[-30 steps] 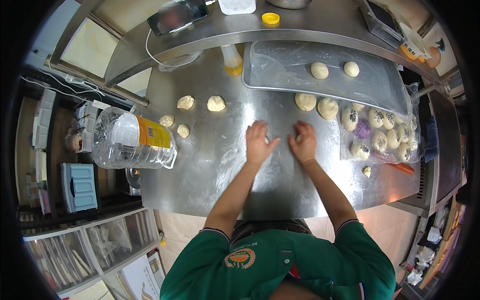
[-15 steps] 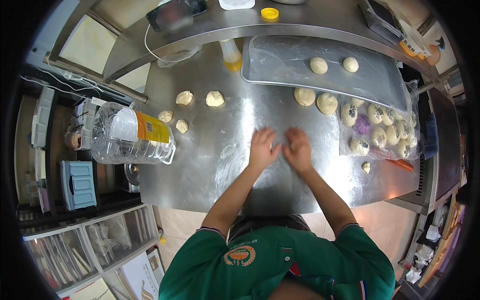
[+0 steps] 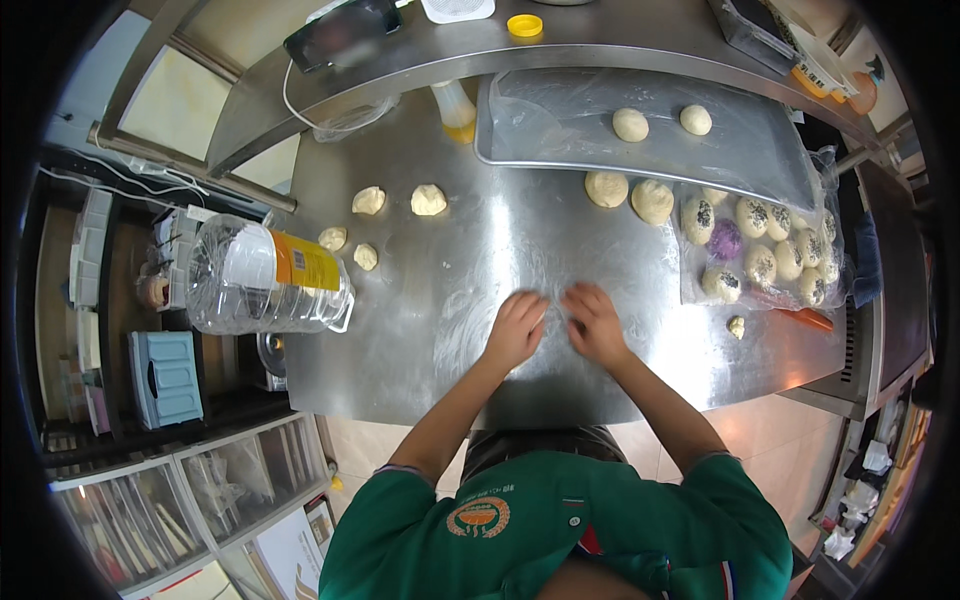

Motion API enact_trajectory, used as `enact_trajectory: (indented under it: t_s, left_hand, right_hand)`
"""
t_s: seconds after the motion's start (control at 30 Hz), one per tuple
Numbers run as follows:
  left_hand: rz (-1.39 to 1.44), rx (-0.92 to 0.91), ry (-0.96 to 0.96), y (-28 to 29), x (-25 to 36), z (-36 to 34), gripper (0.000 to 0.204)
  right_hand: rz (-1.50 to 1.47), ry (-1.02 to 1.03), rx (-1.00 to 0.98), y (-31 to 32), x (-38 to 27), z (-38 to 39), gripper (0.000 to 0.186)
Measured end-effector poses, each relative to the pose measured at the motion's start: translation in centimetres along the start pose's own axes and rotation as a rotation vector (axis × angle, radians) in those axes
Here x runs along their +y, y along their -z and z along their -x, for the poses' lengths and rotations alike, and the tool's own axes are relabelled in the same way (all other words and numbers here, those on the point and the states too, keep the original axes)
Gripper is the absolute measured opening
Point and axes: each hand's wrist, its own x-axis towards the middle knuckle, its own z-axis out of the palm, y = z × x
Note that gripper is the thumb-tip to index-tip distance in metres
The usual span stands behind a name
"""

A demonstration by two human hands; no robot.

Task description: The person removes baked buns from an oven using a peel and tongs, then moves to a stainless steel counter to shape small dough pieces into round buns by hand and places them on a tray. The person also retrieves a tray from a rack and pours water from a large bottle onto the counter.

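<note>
Green short-sleeved shirt, round orange chest emblem, pale button, dark trousers

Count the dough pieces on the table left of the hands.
4: back left piece, back right piece, front left piece, front right piece. The big bottle may hide more.

The tray holds two dough balls. The desk shows four dough pieces toward the left edge, two dough rounds beside the tray, one scrap toward the right edge.

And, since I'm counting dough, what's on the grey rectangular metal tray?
Two round, pale dough balls and crinkled clear plastic; the tray directly beneath the balls is hidden.
</note>
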Motion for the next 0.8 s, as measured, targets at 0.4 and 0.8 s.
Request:
enact_trajectory:
  t_s: [0.4,0.8]
  left_hand:
    - [-0.042,-0.017,0.005,-1.1,-0.9,-2.3,0.040]
    - [-0.354,0.178,0.213,-4.4,-2.5,-4.5,0.045]
  right_hand:
    - [0.014,-0.125,0.042,-1.4,1.1,-1.5,0.042]
    - [0.161,-0.334,0.050,-2.2,3.2,-3.2,0.048]
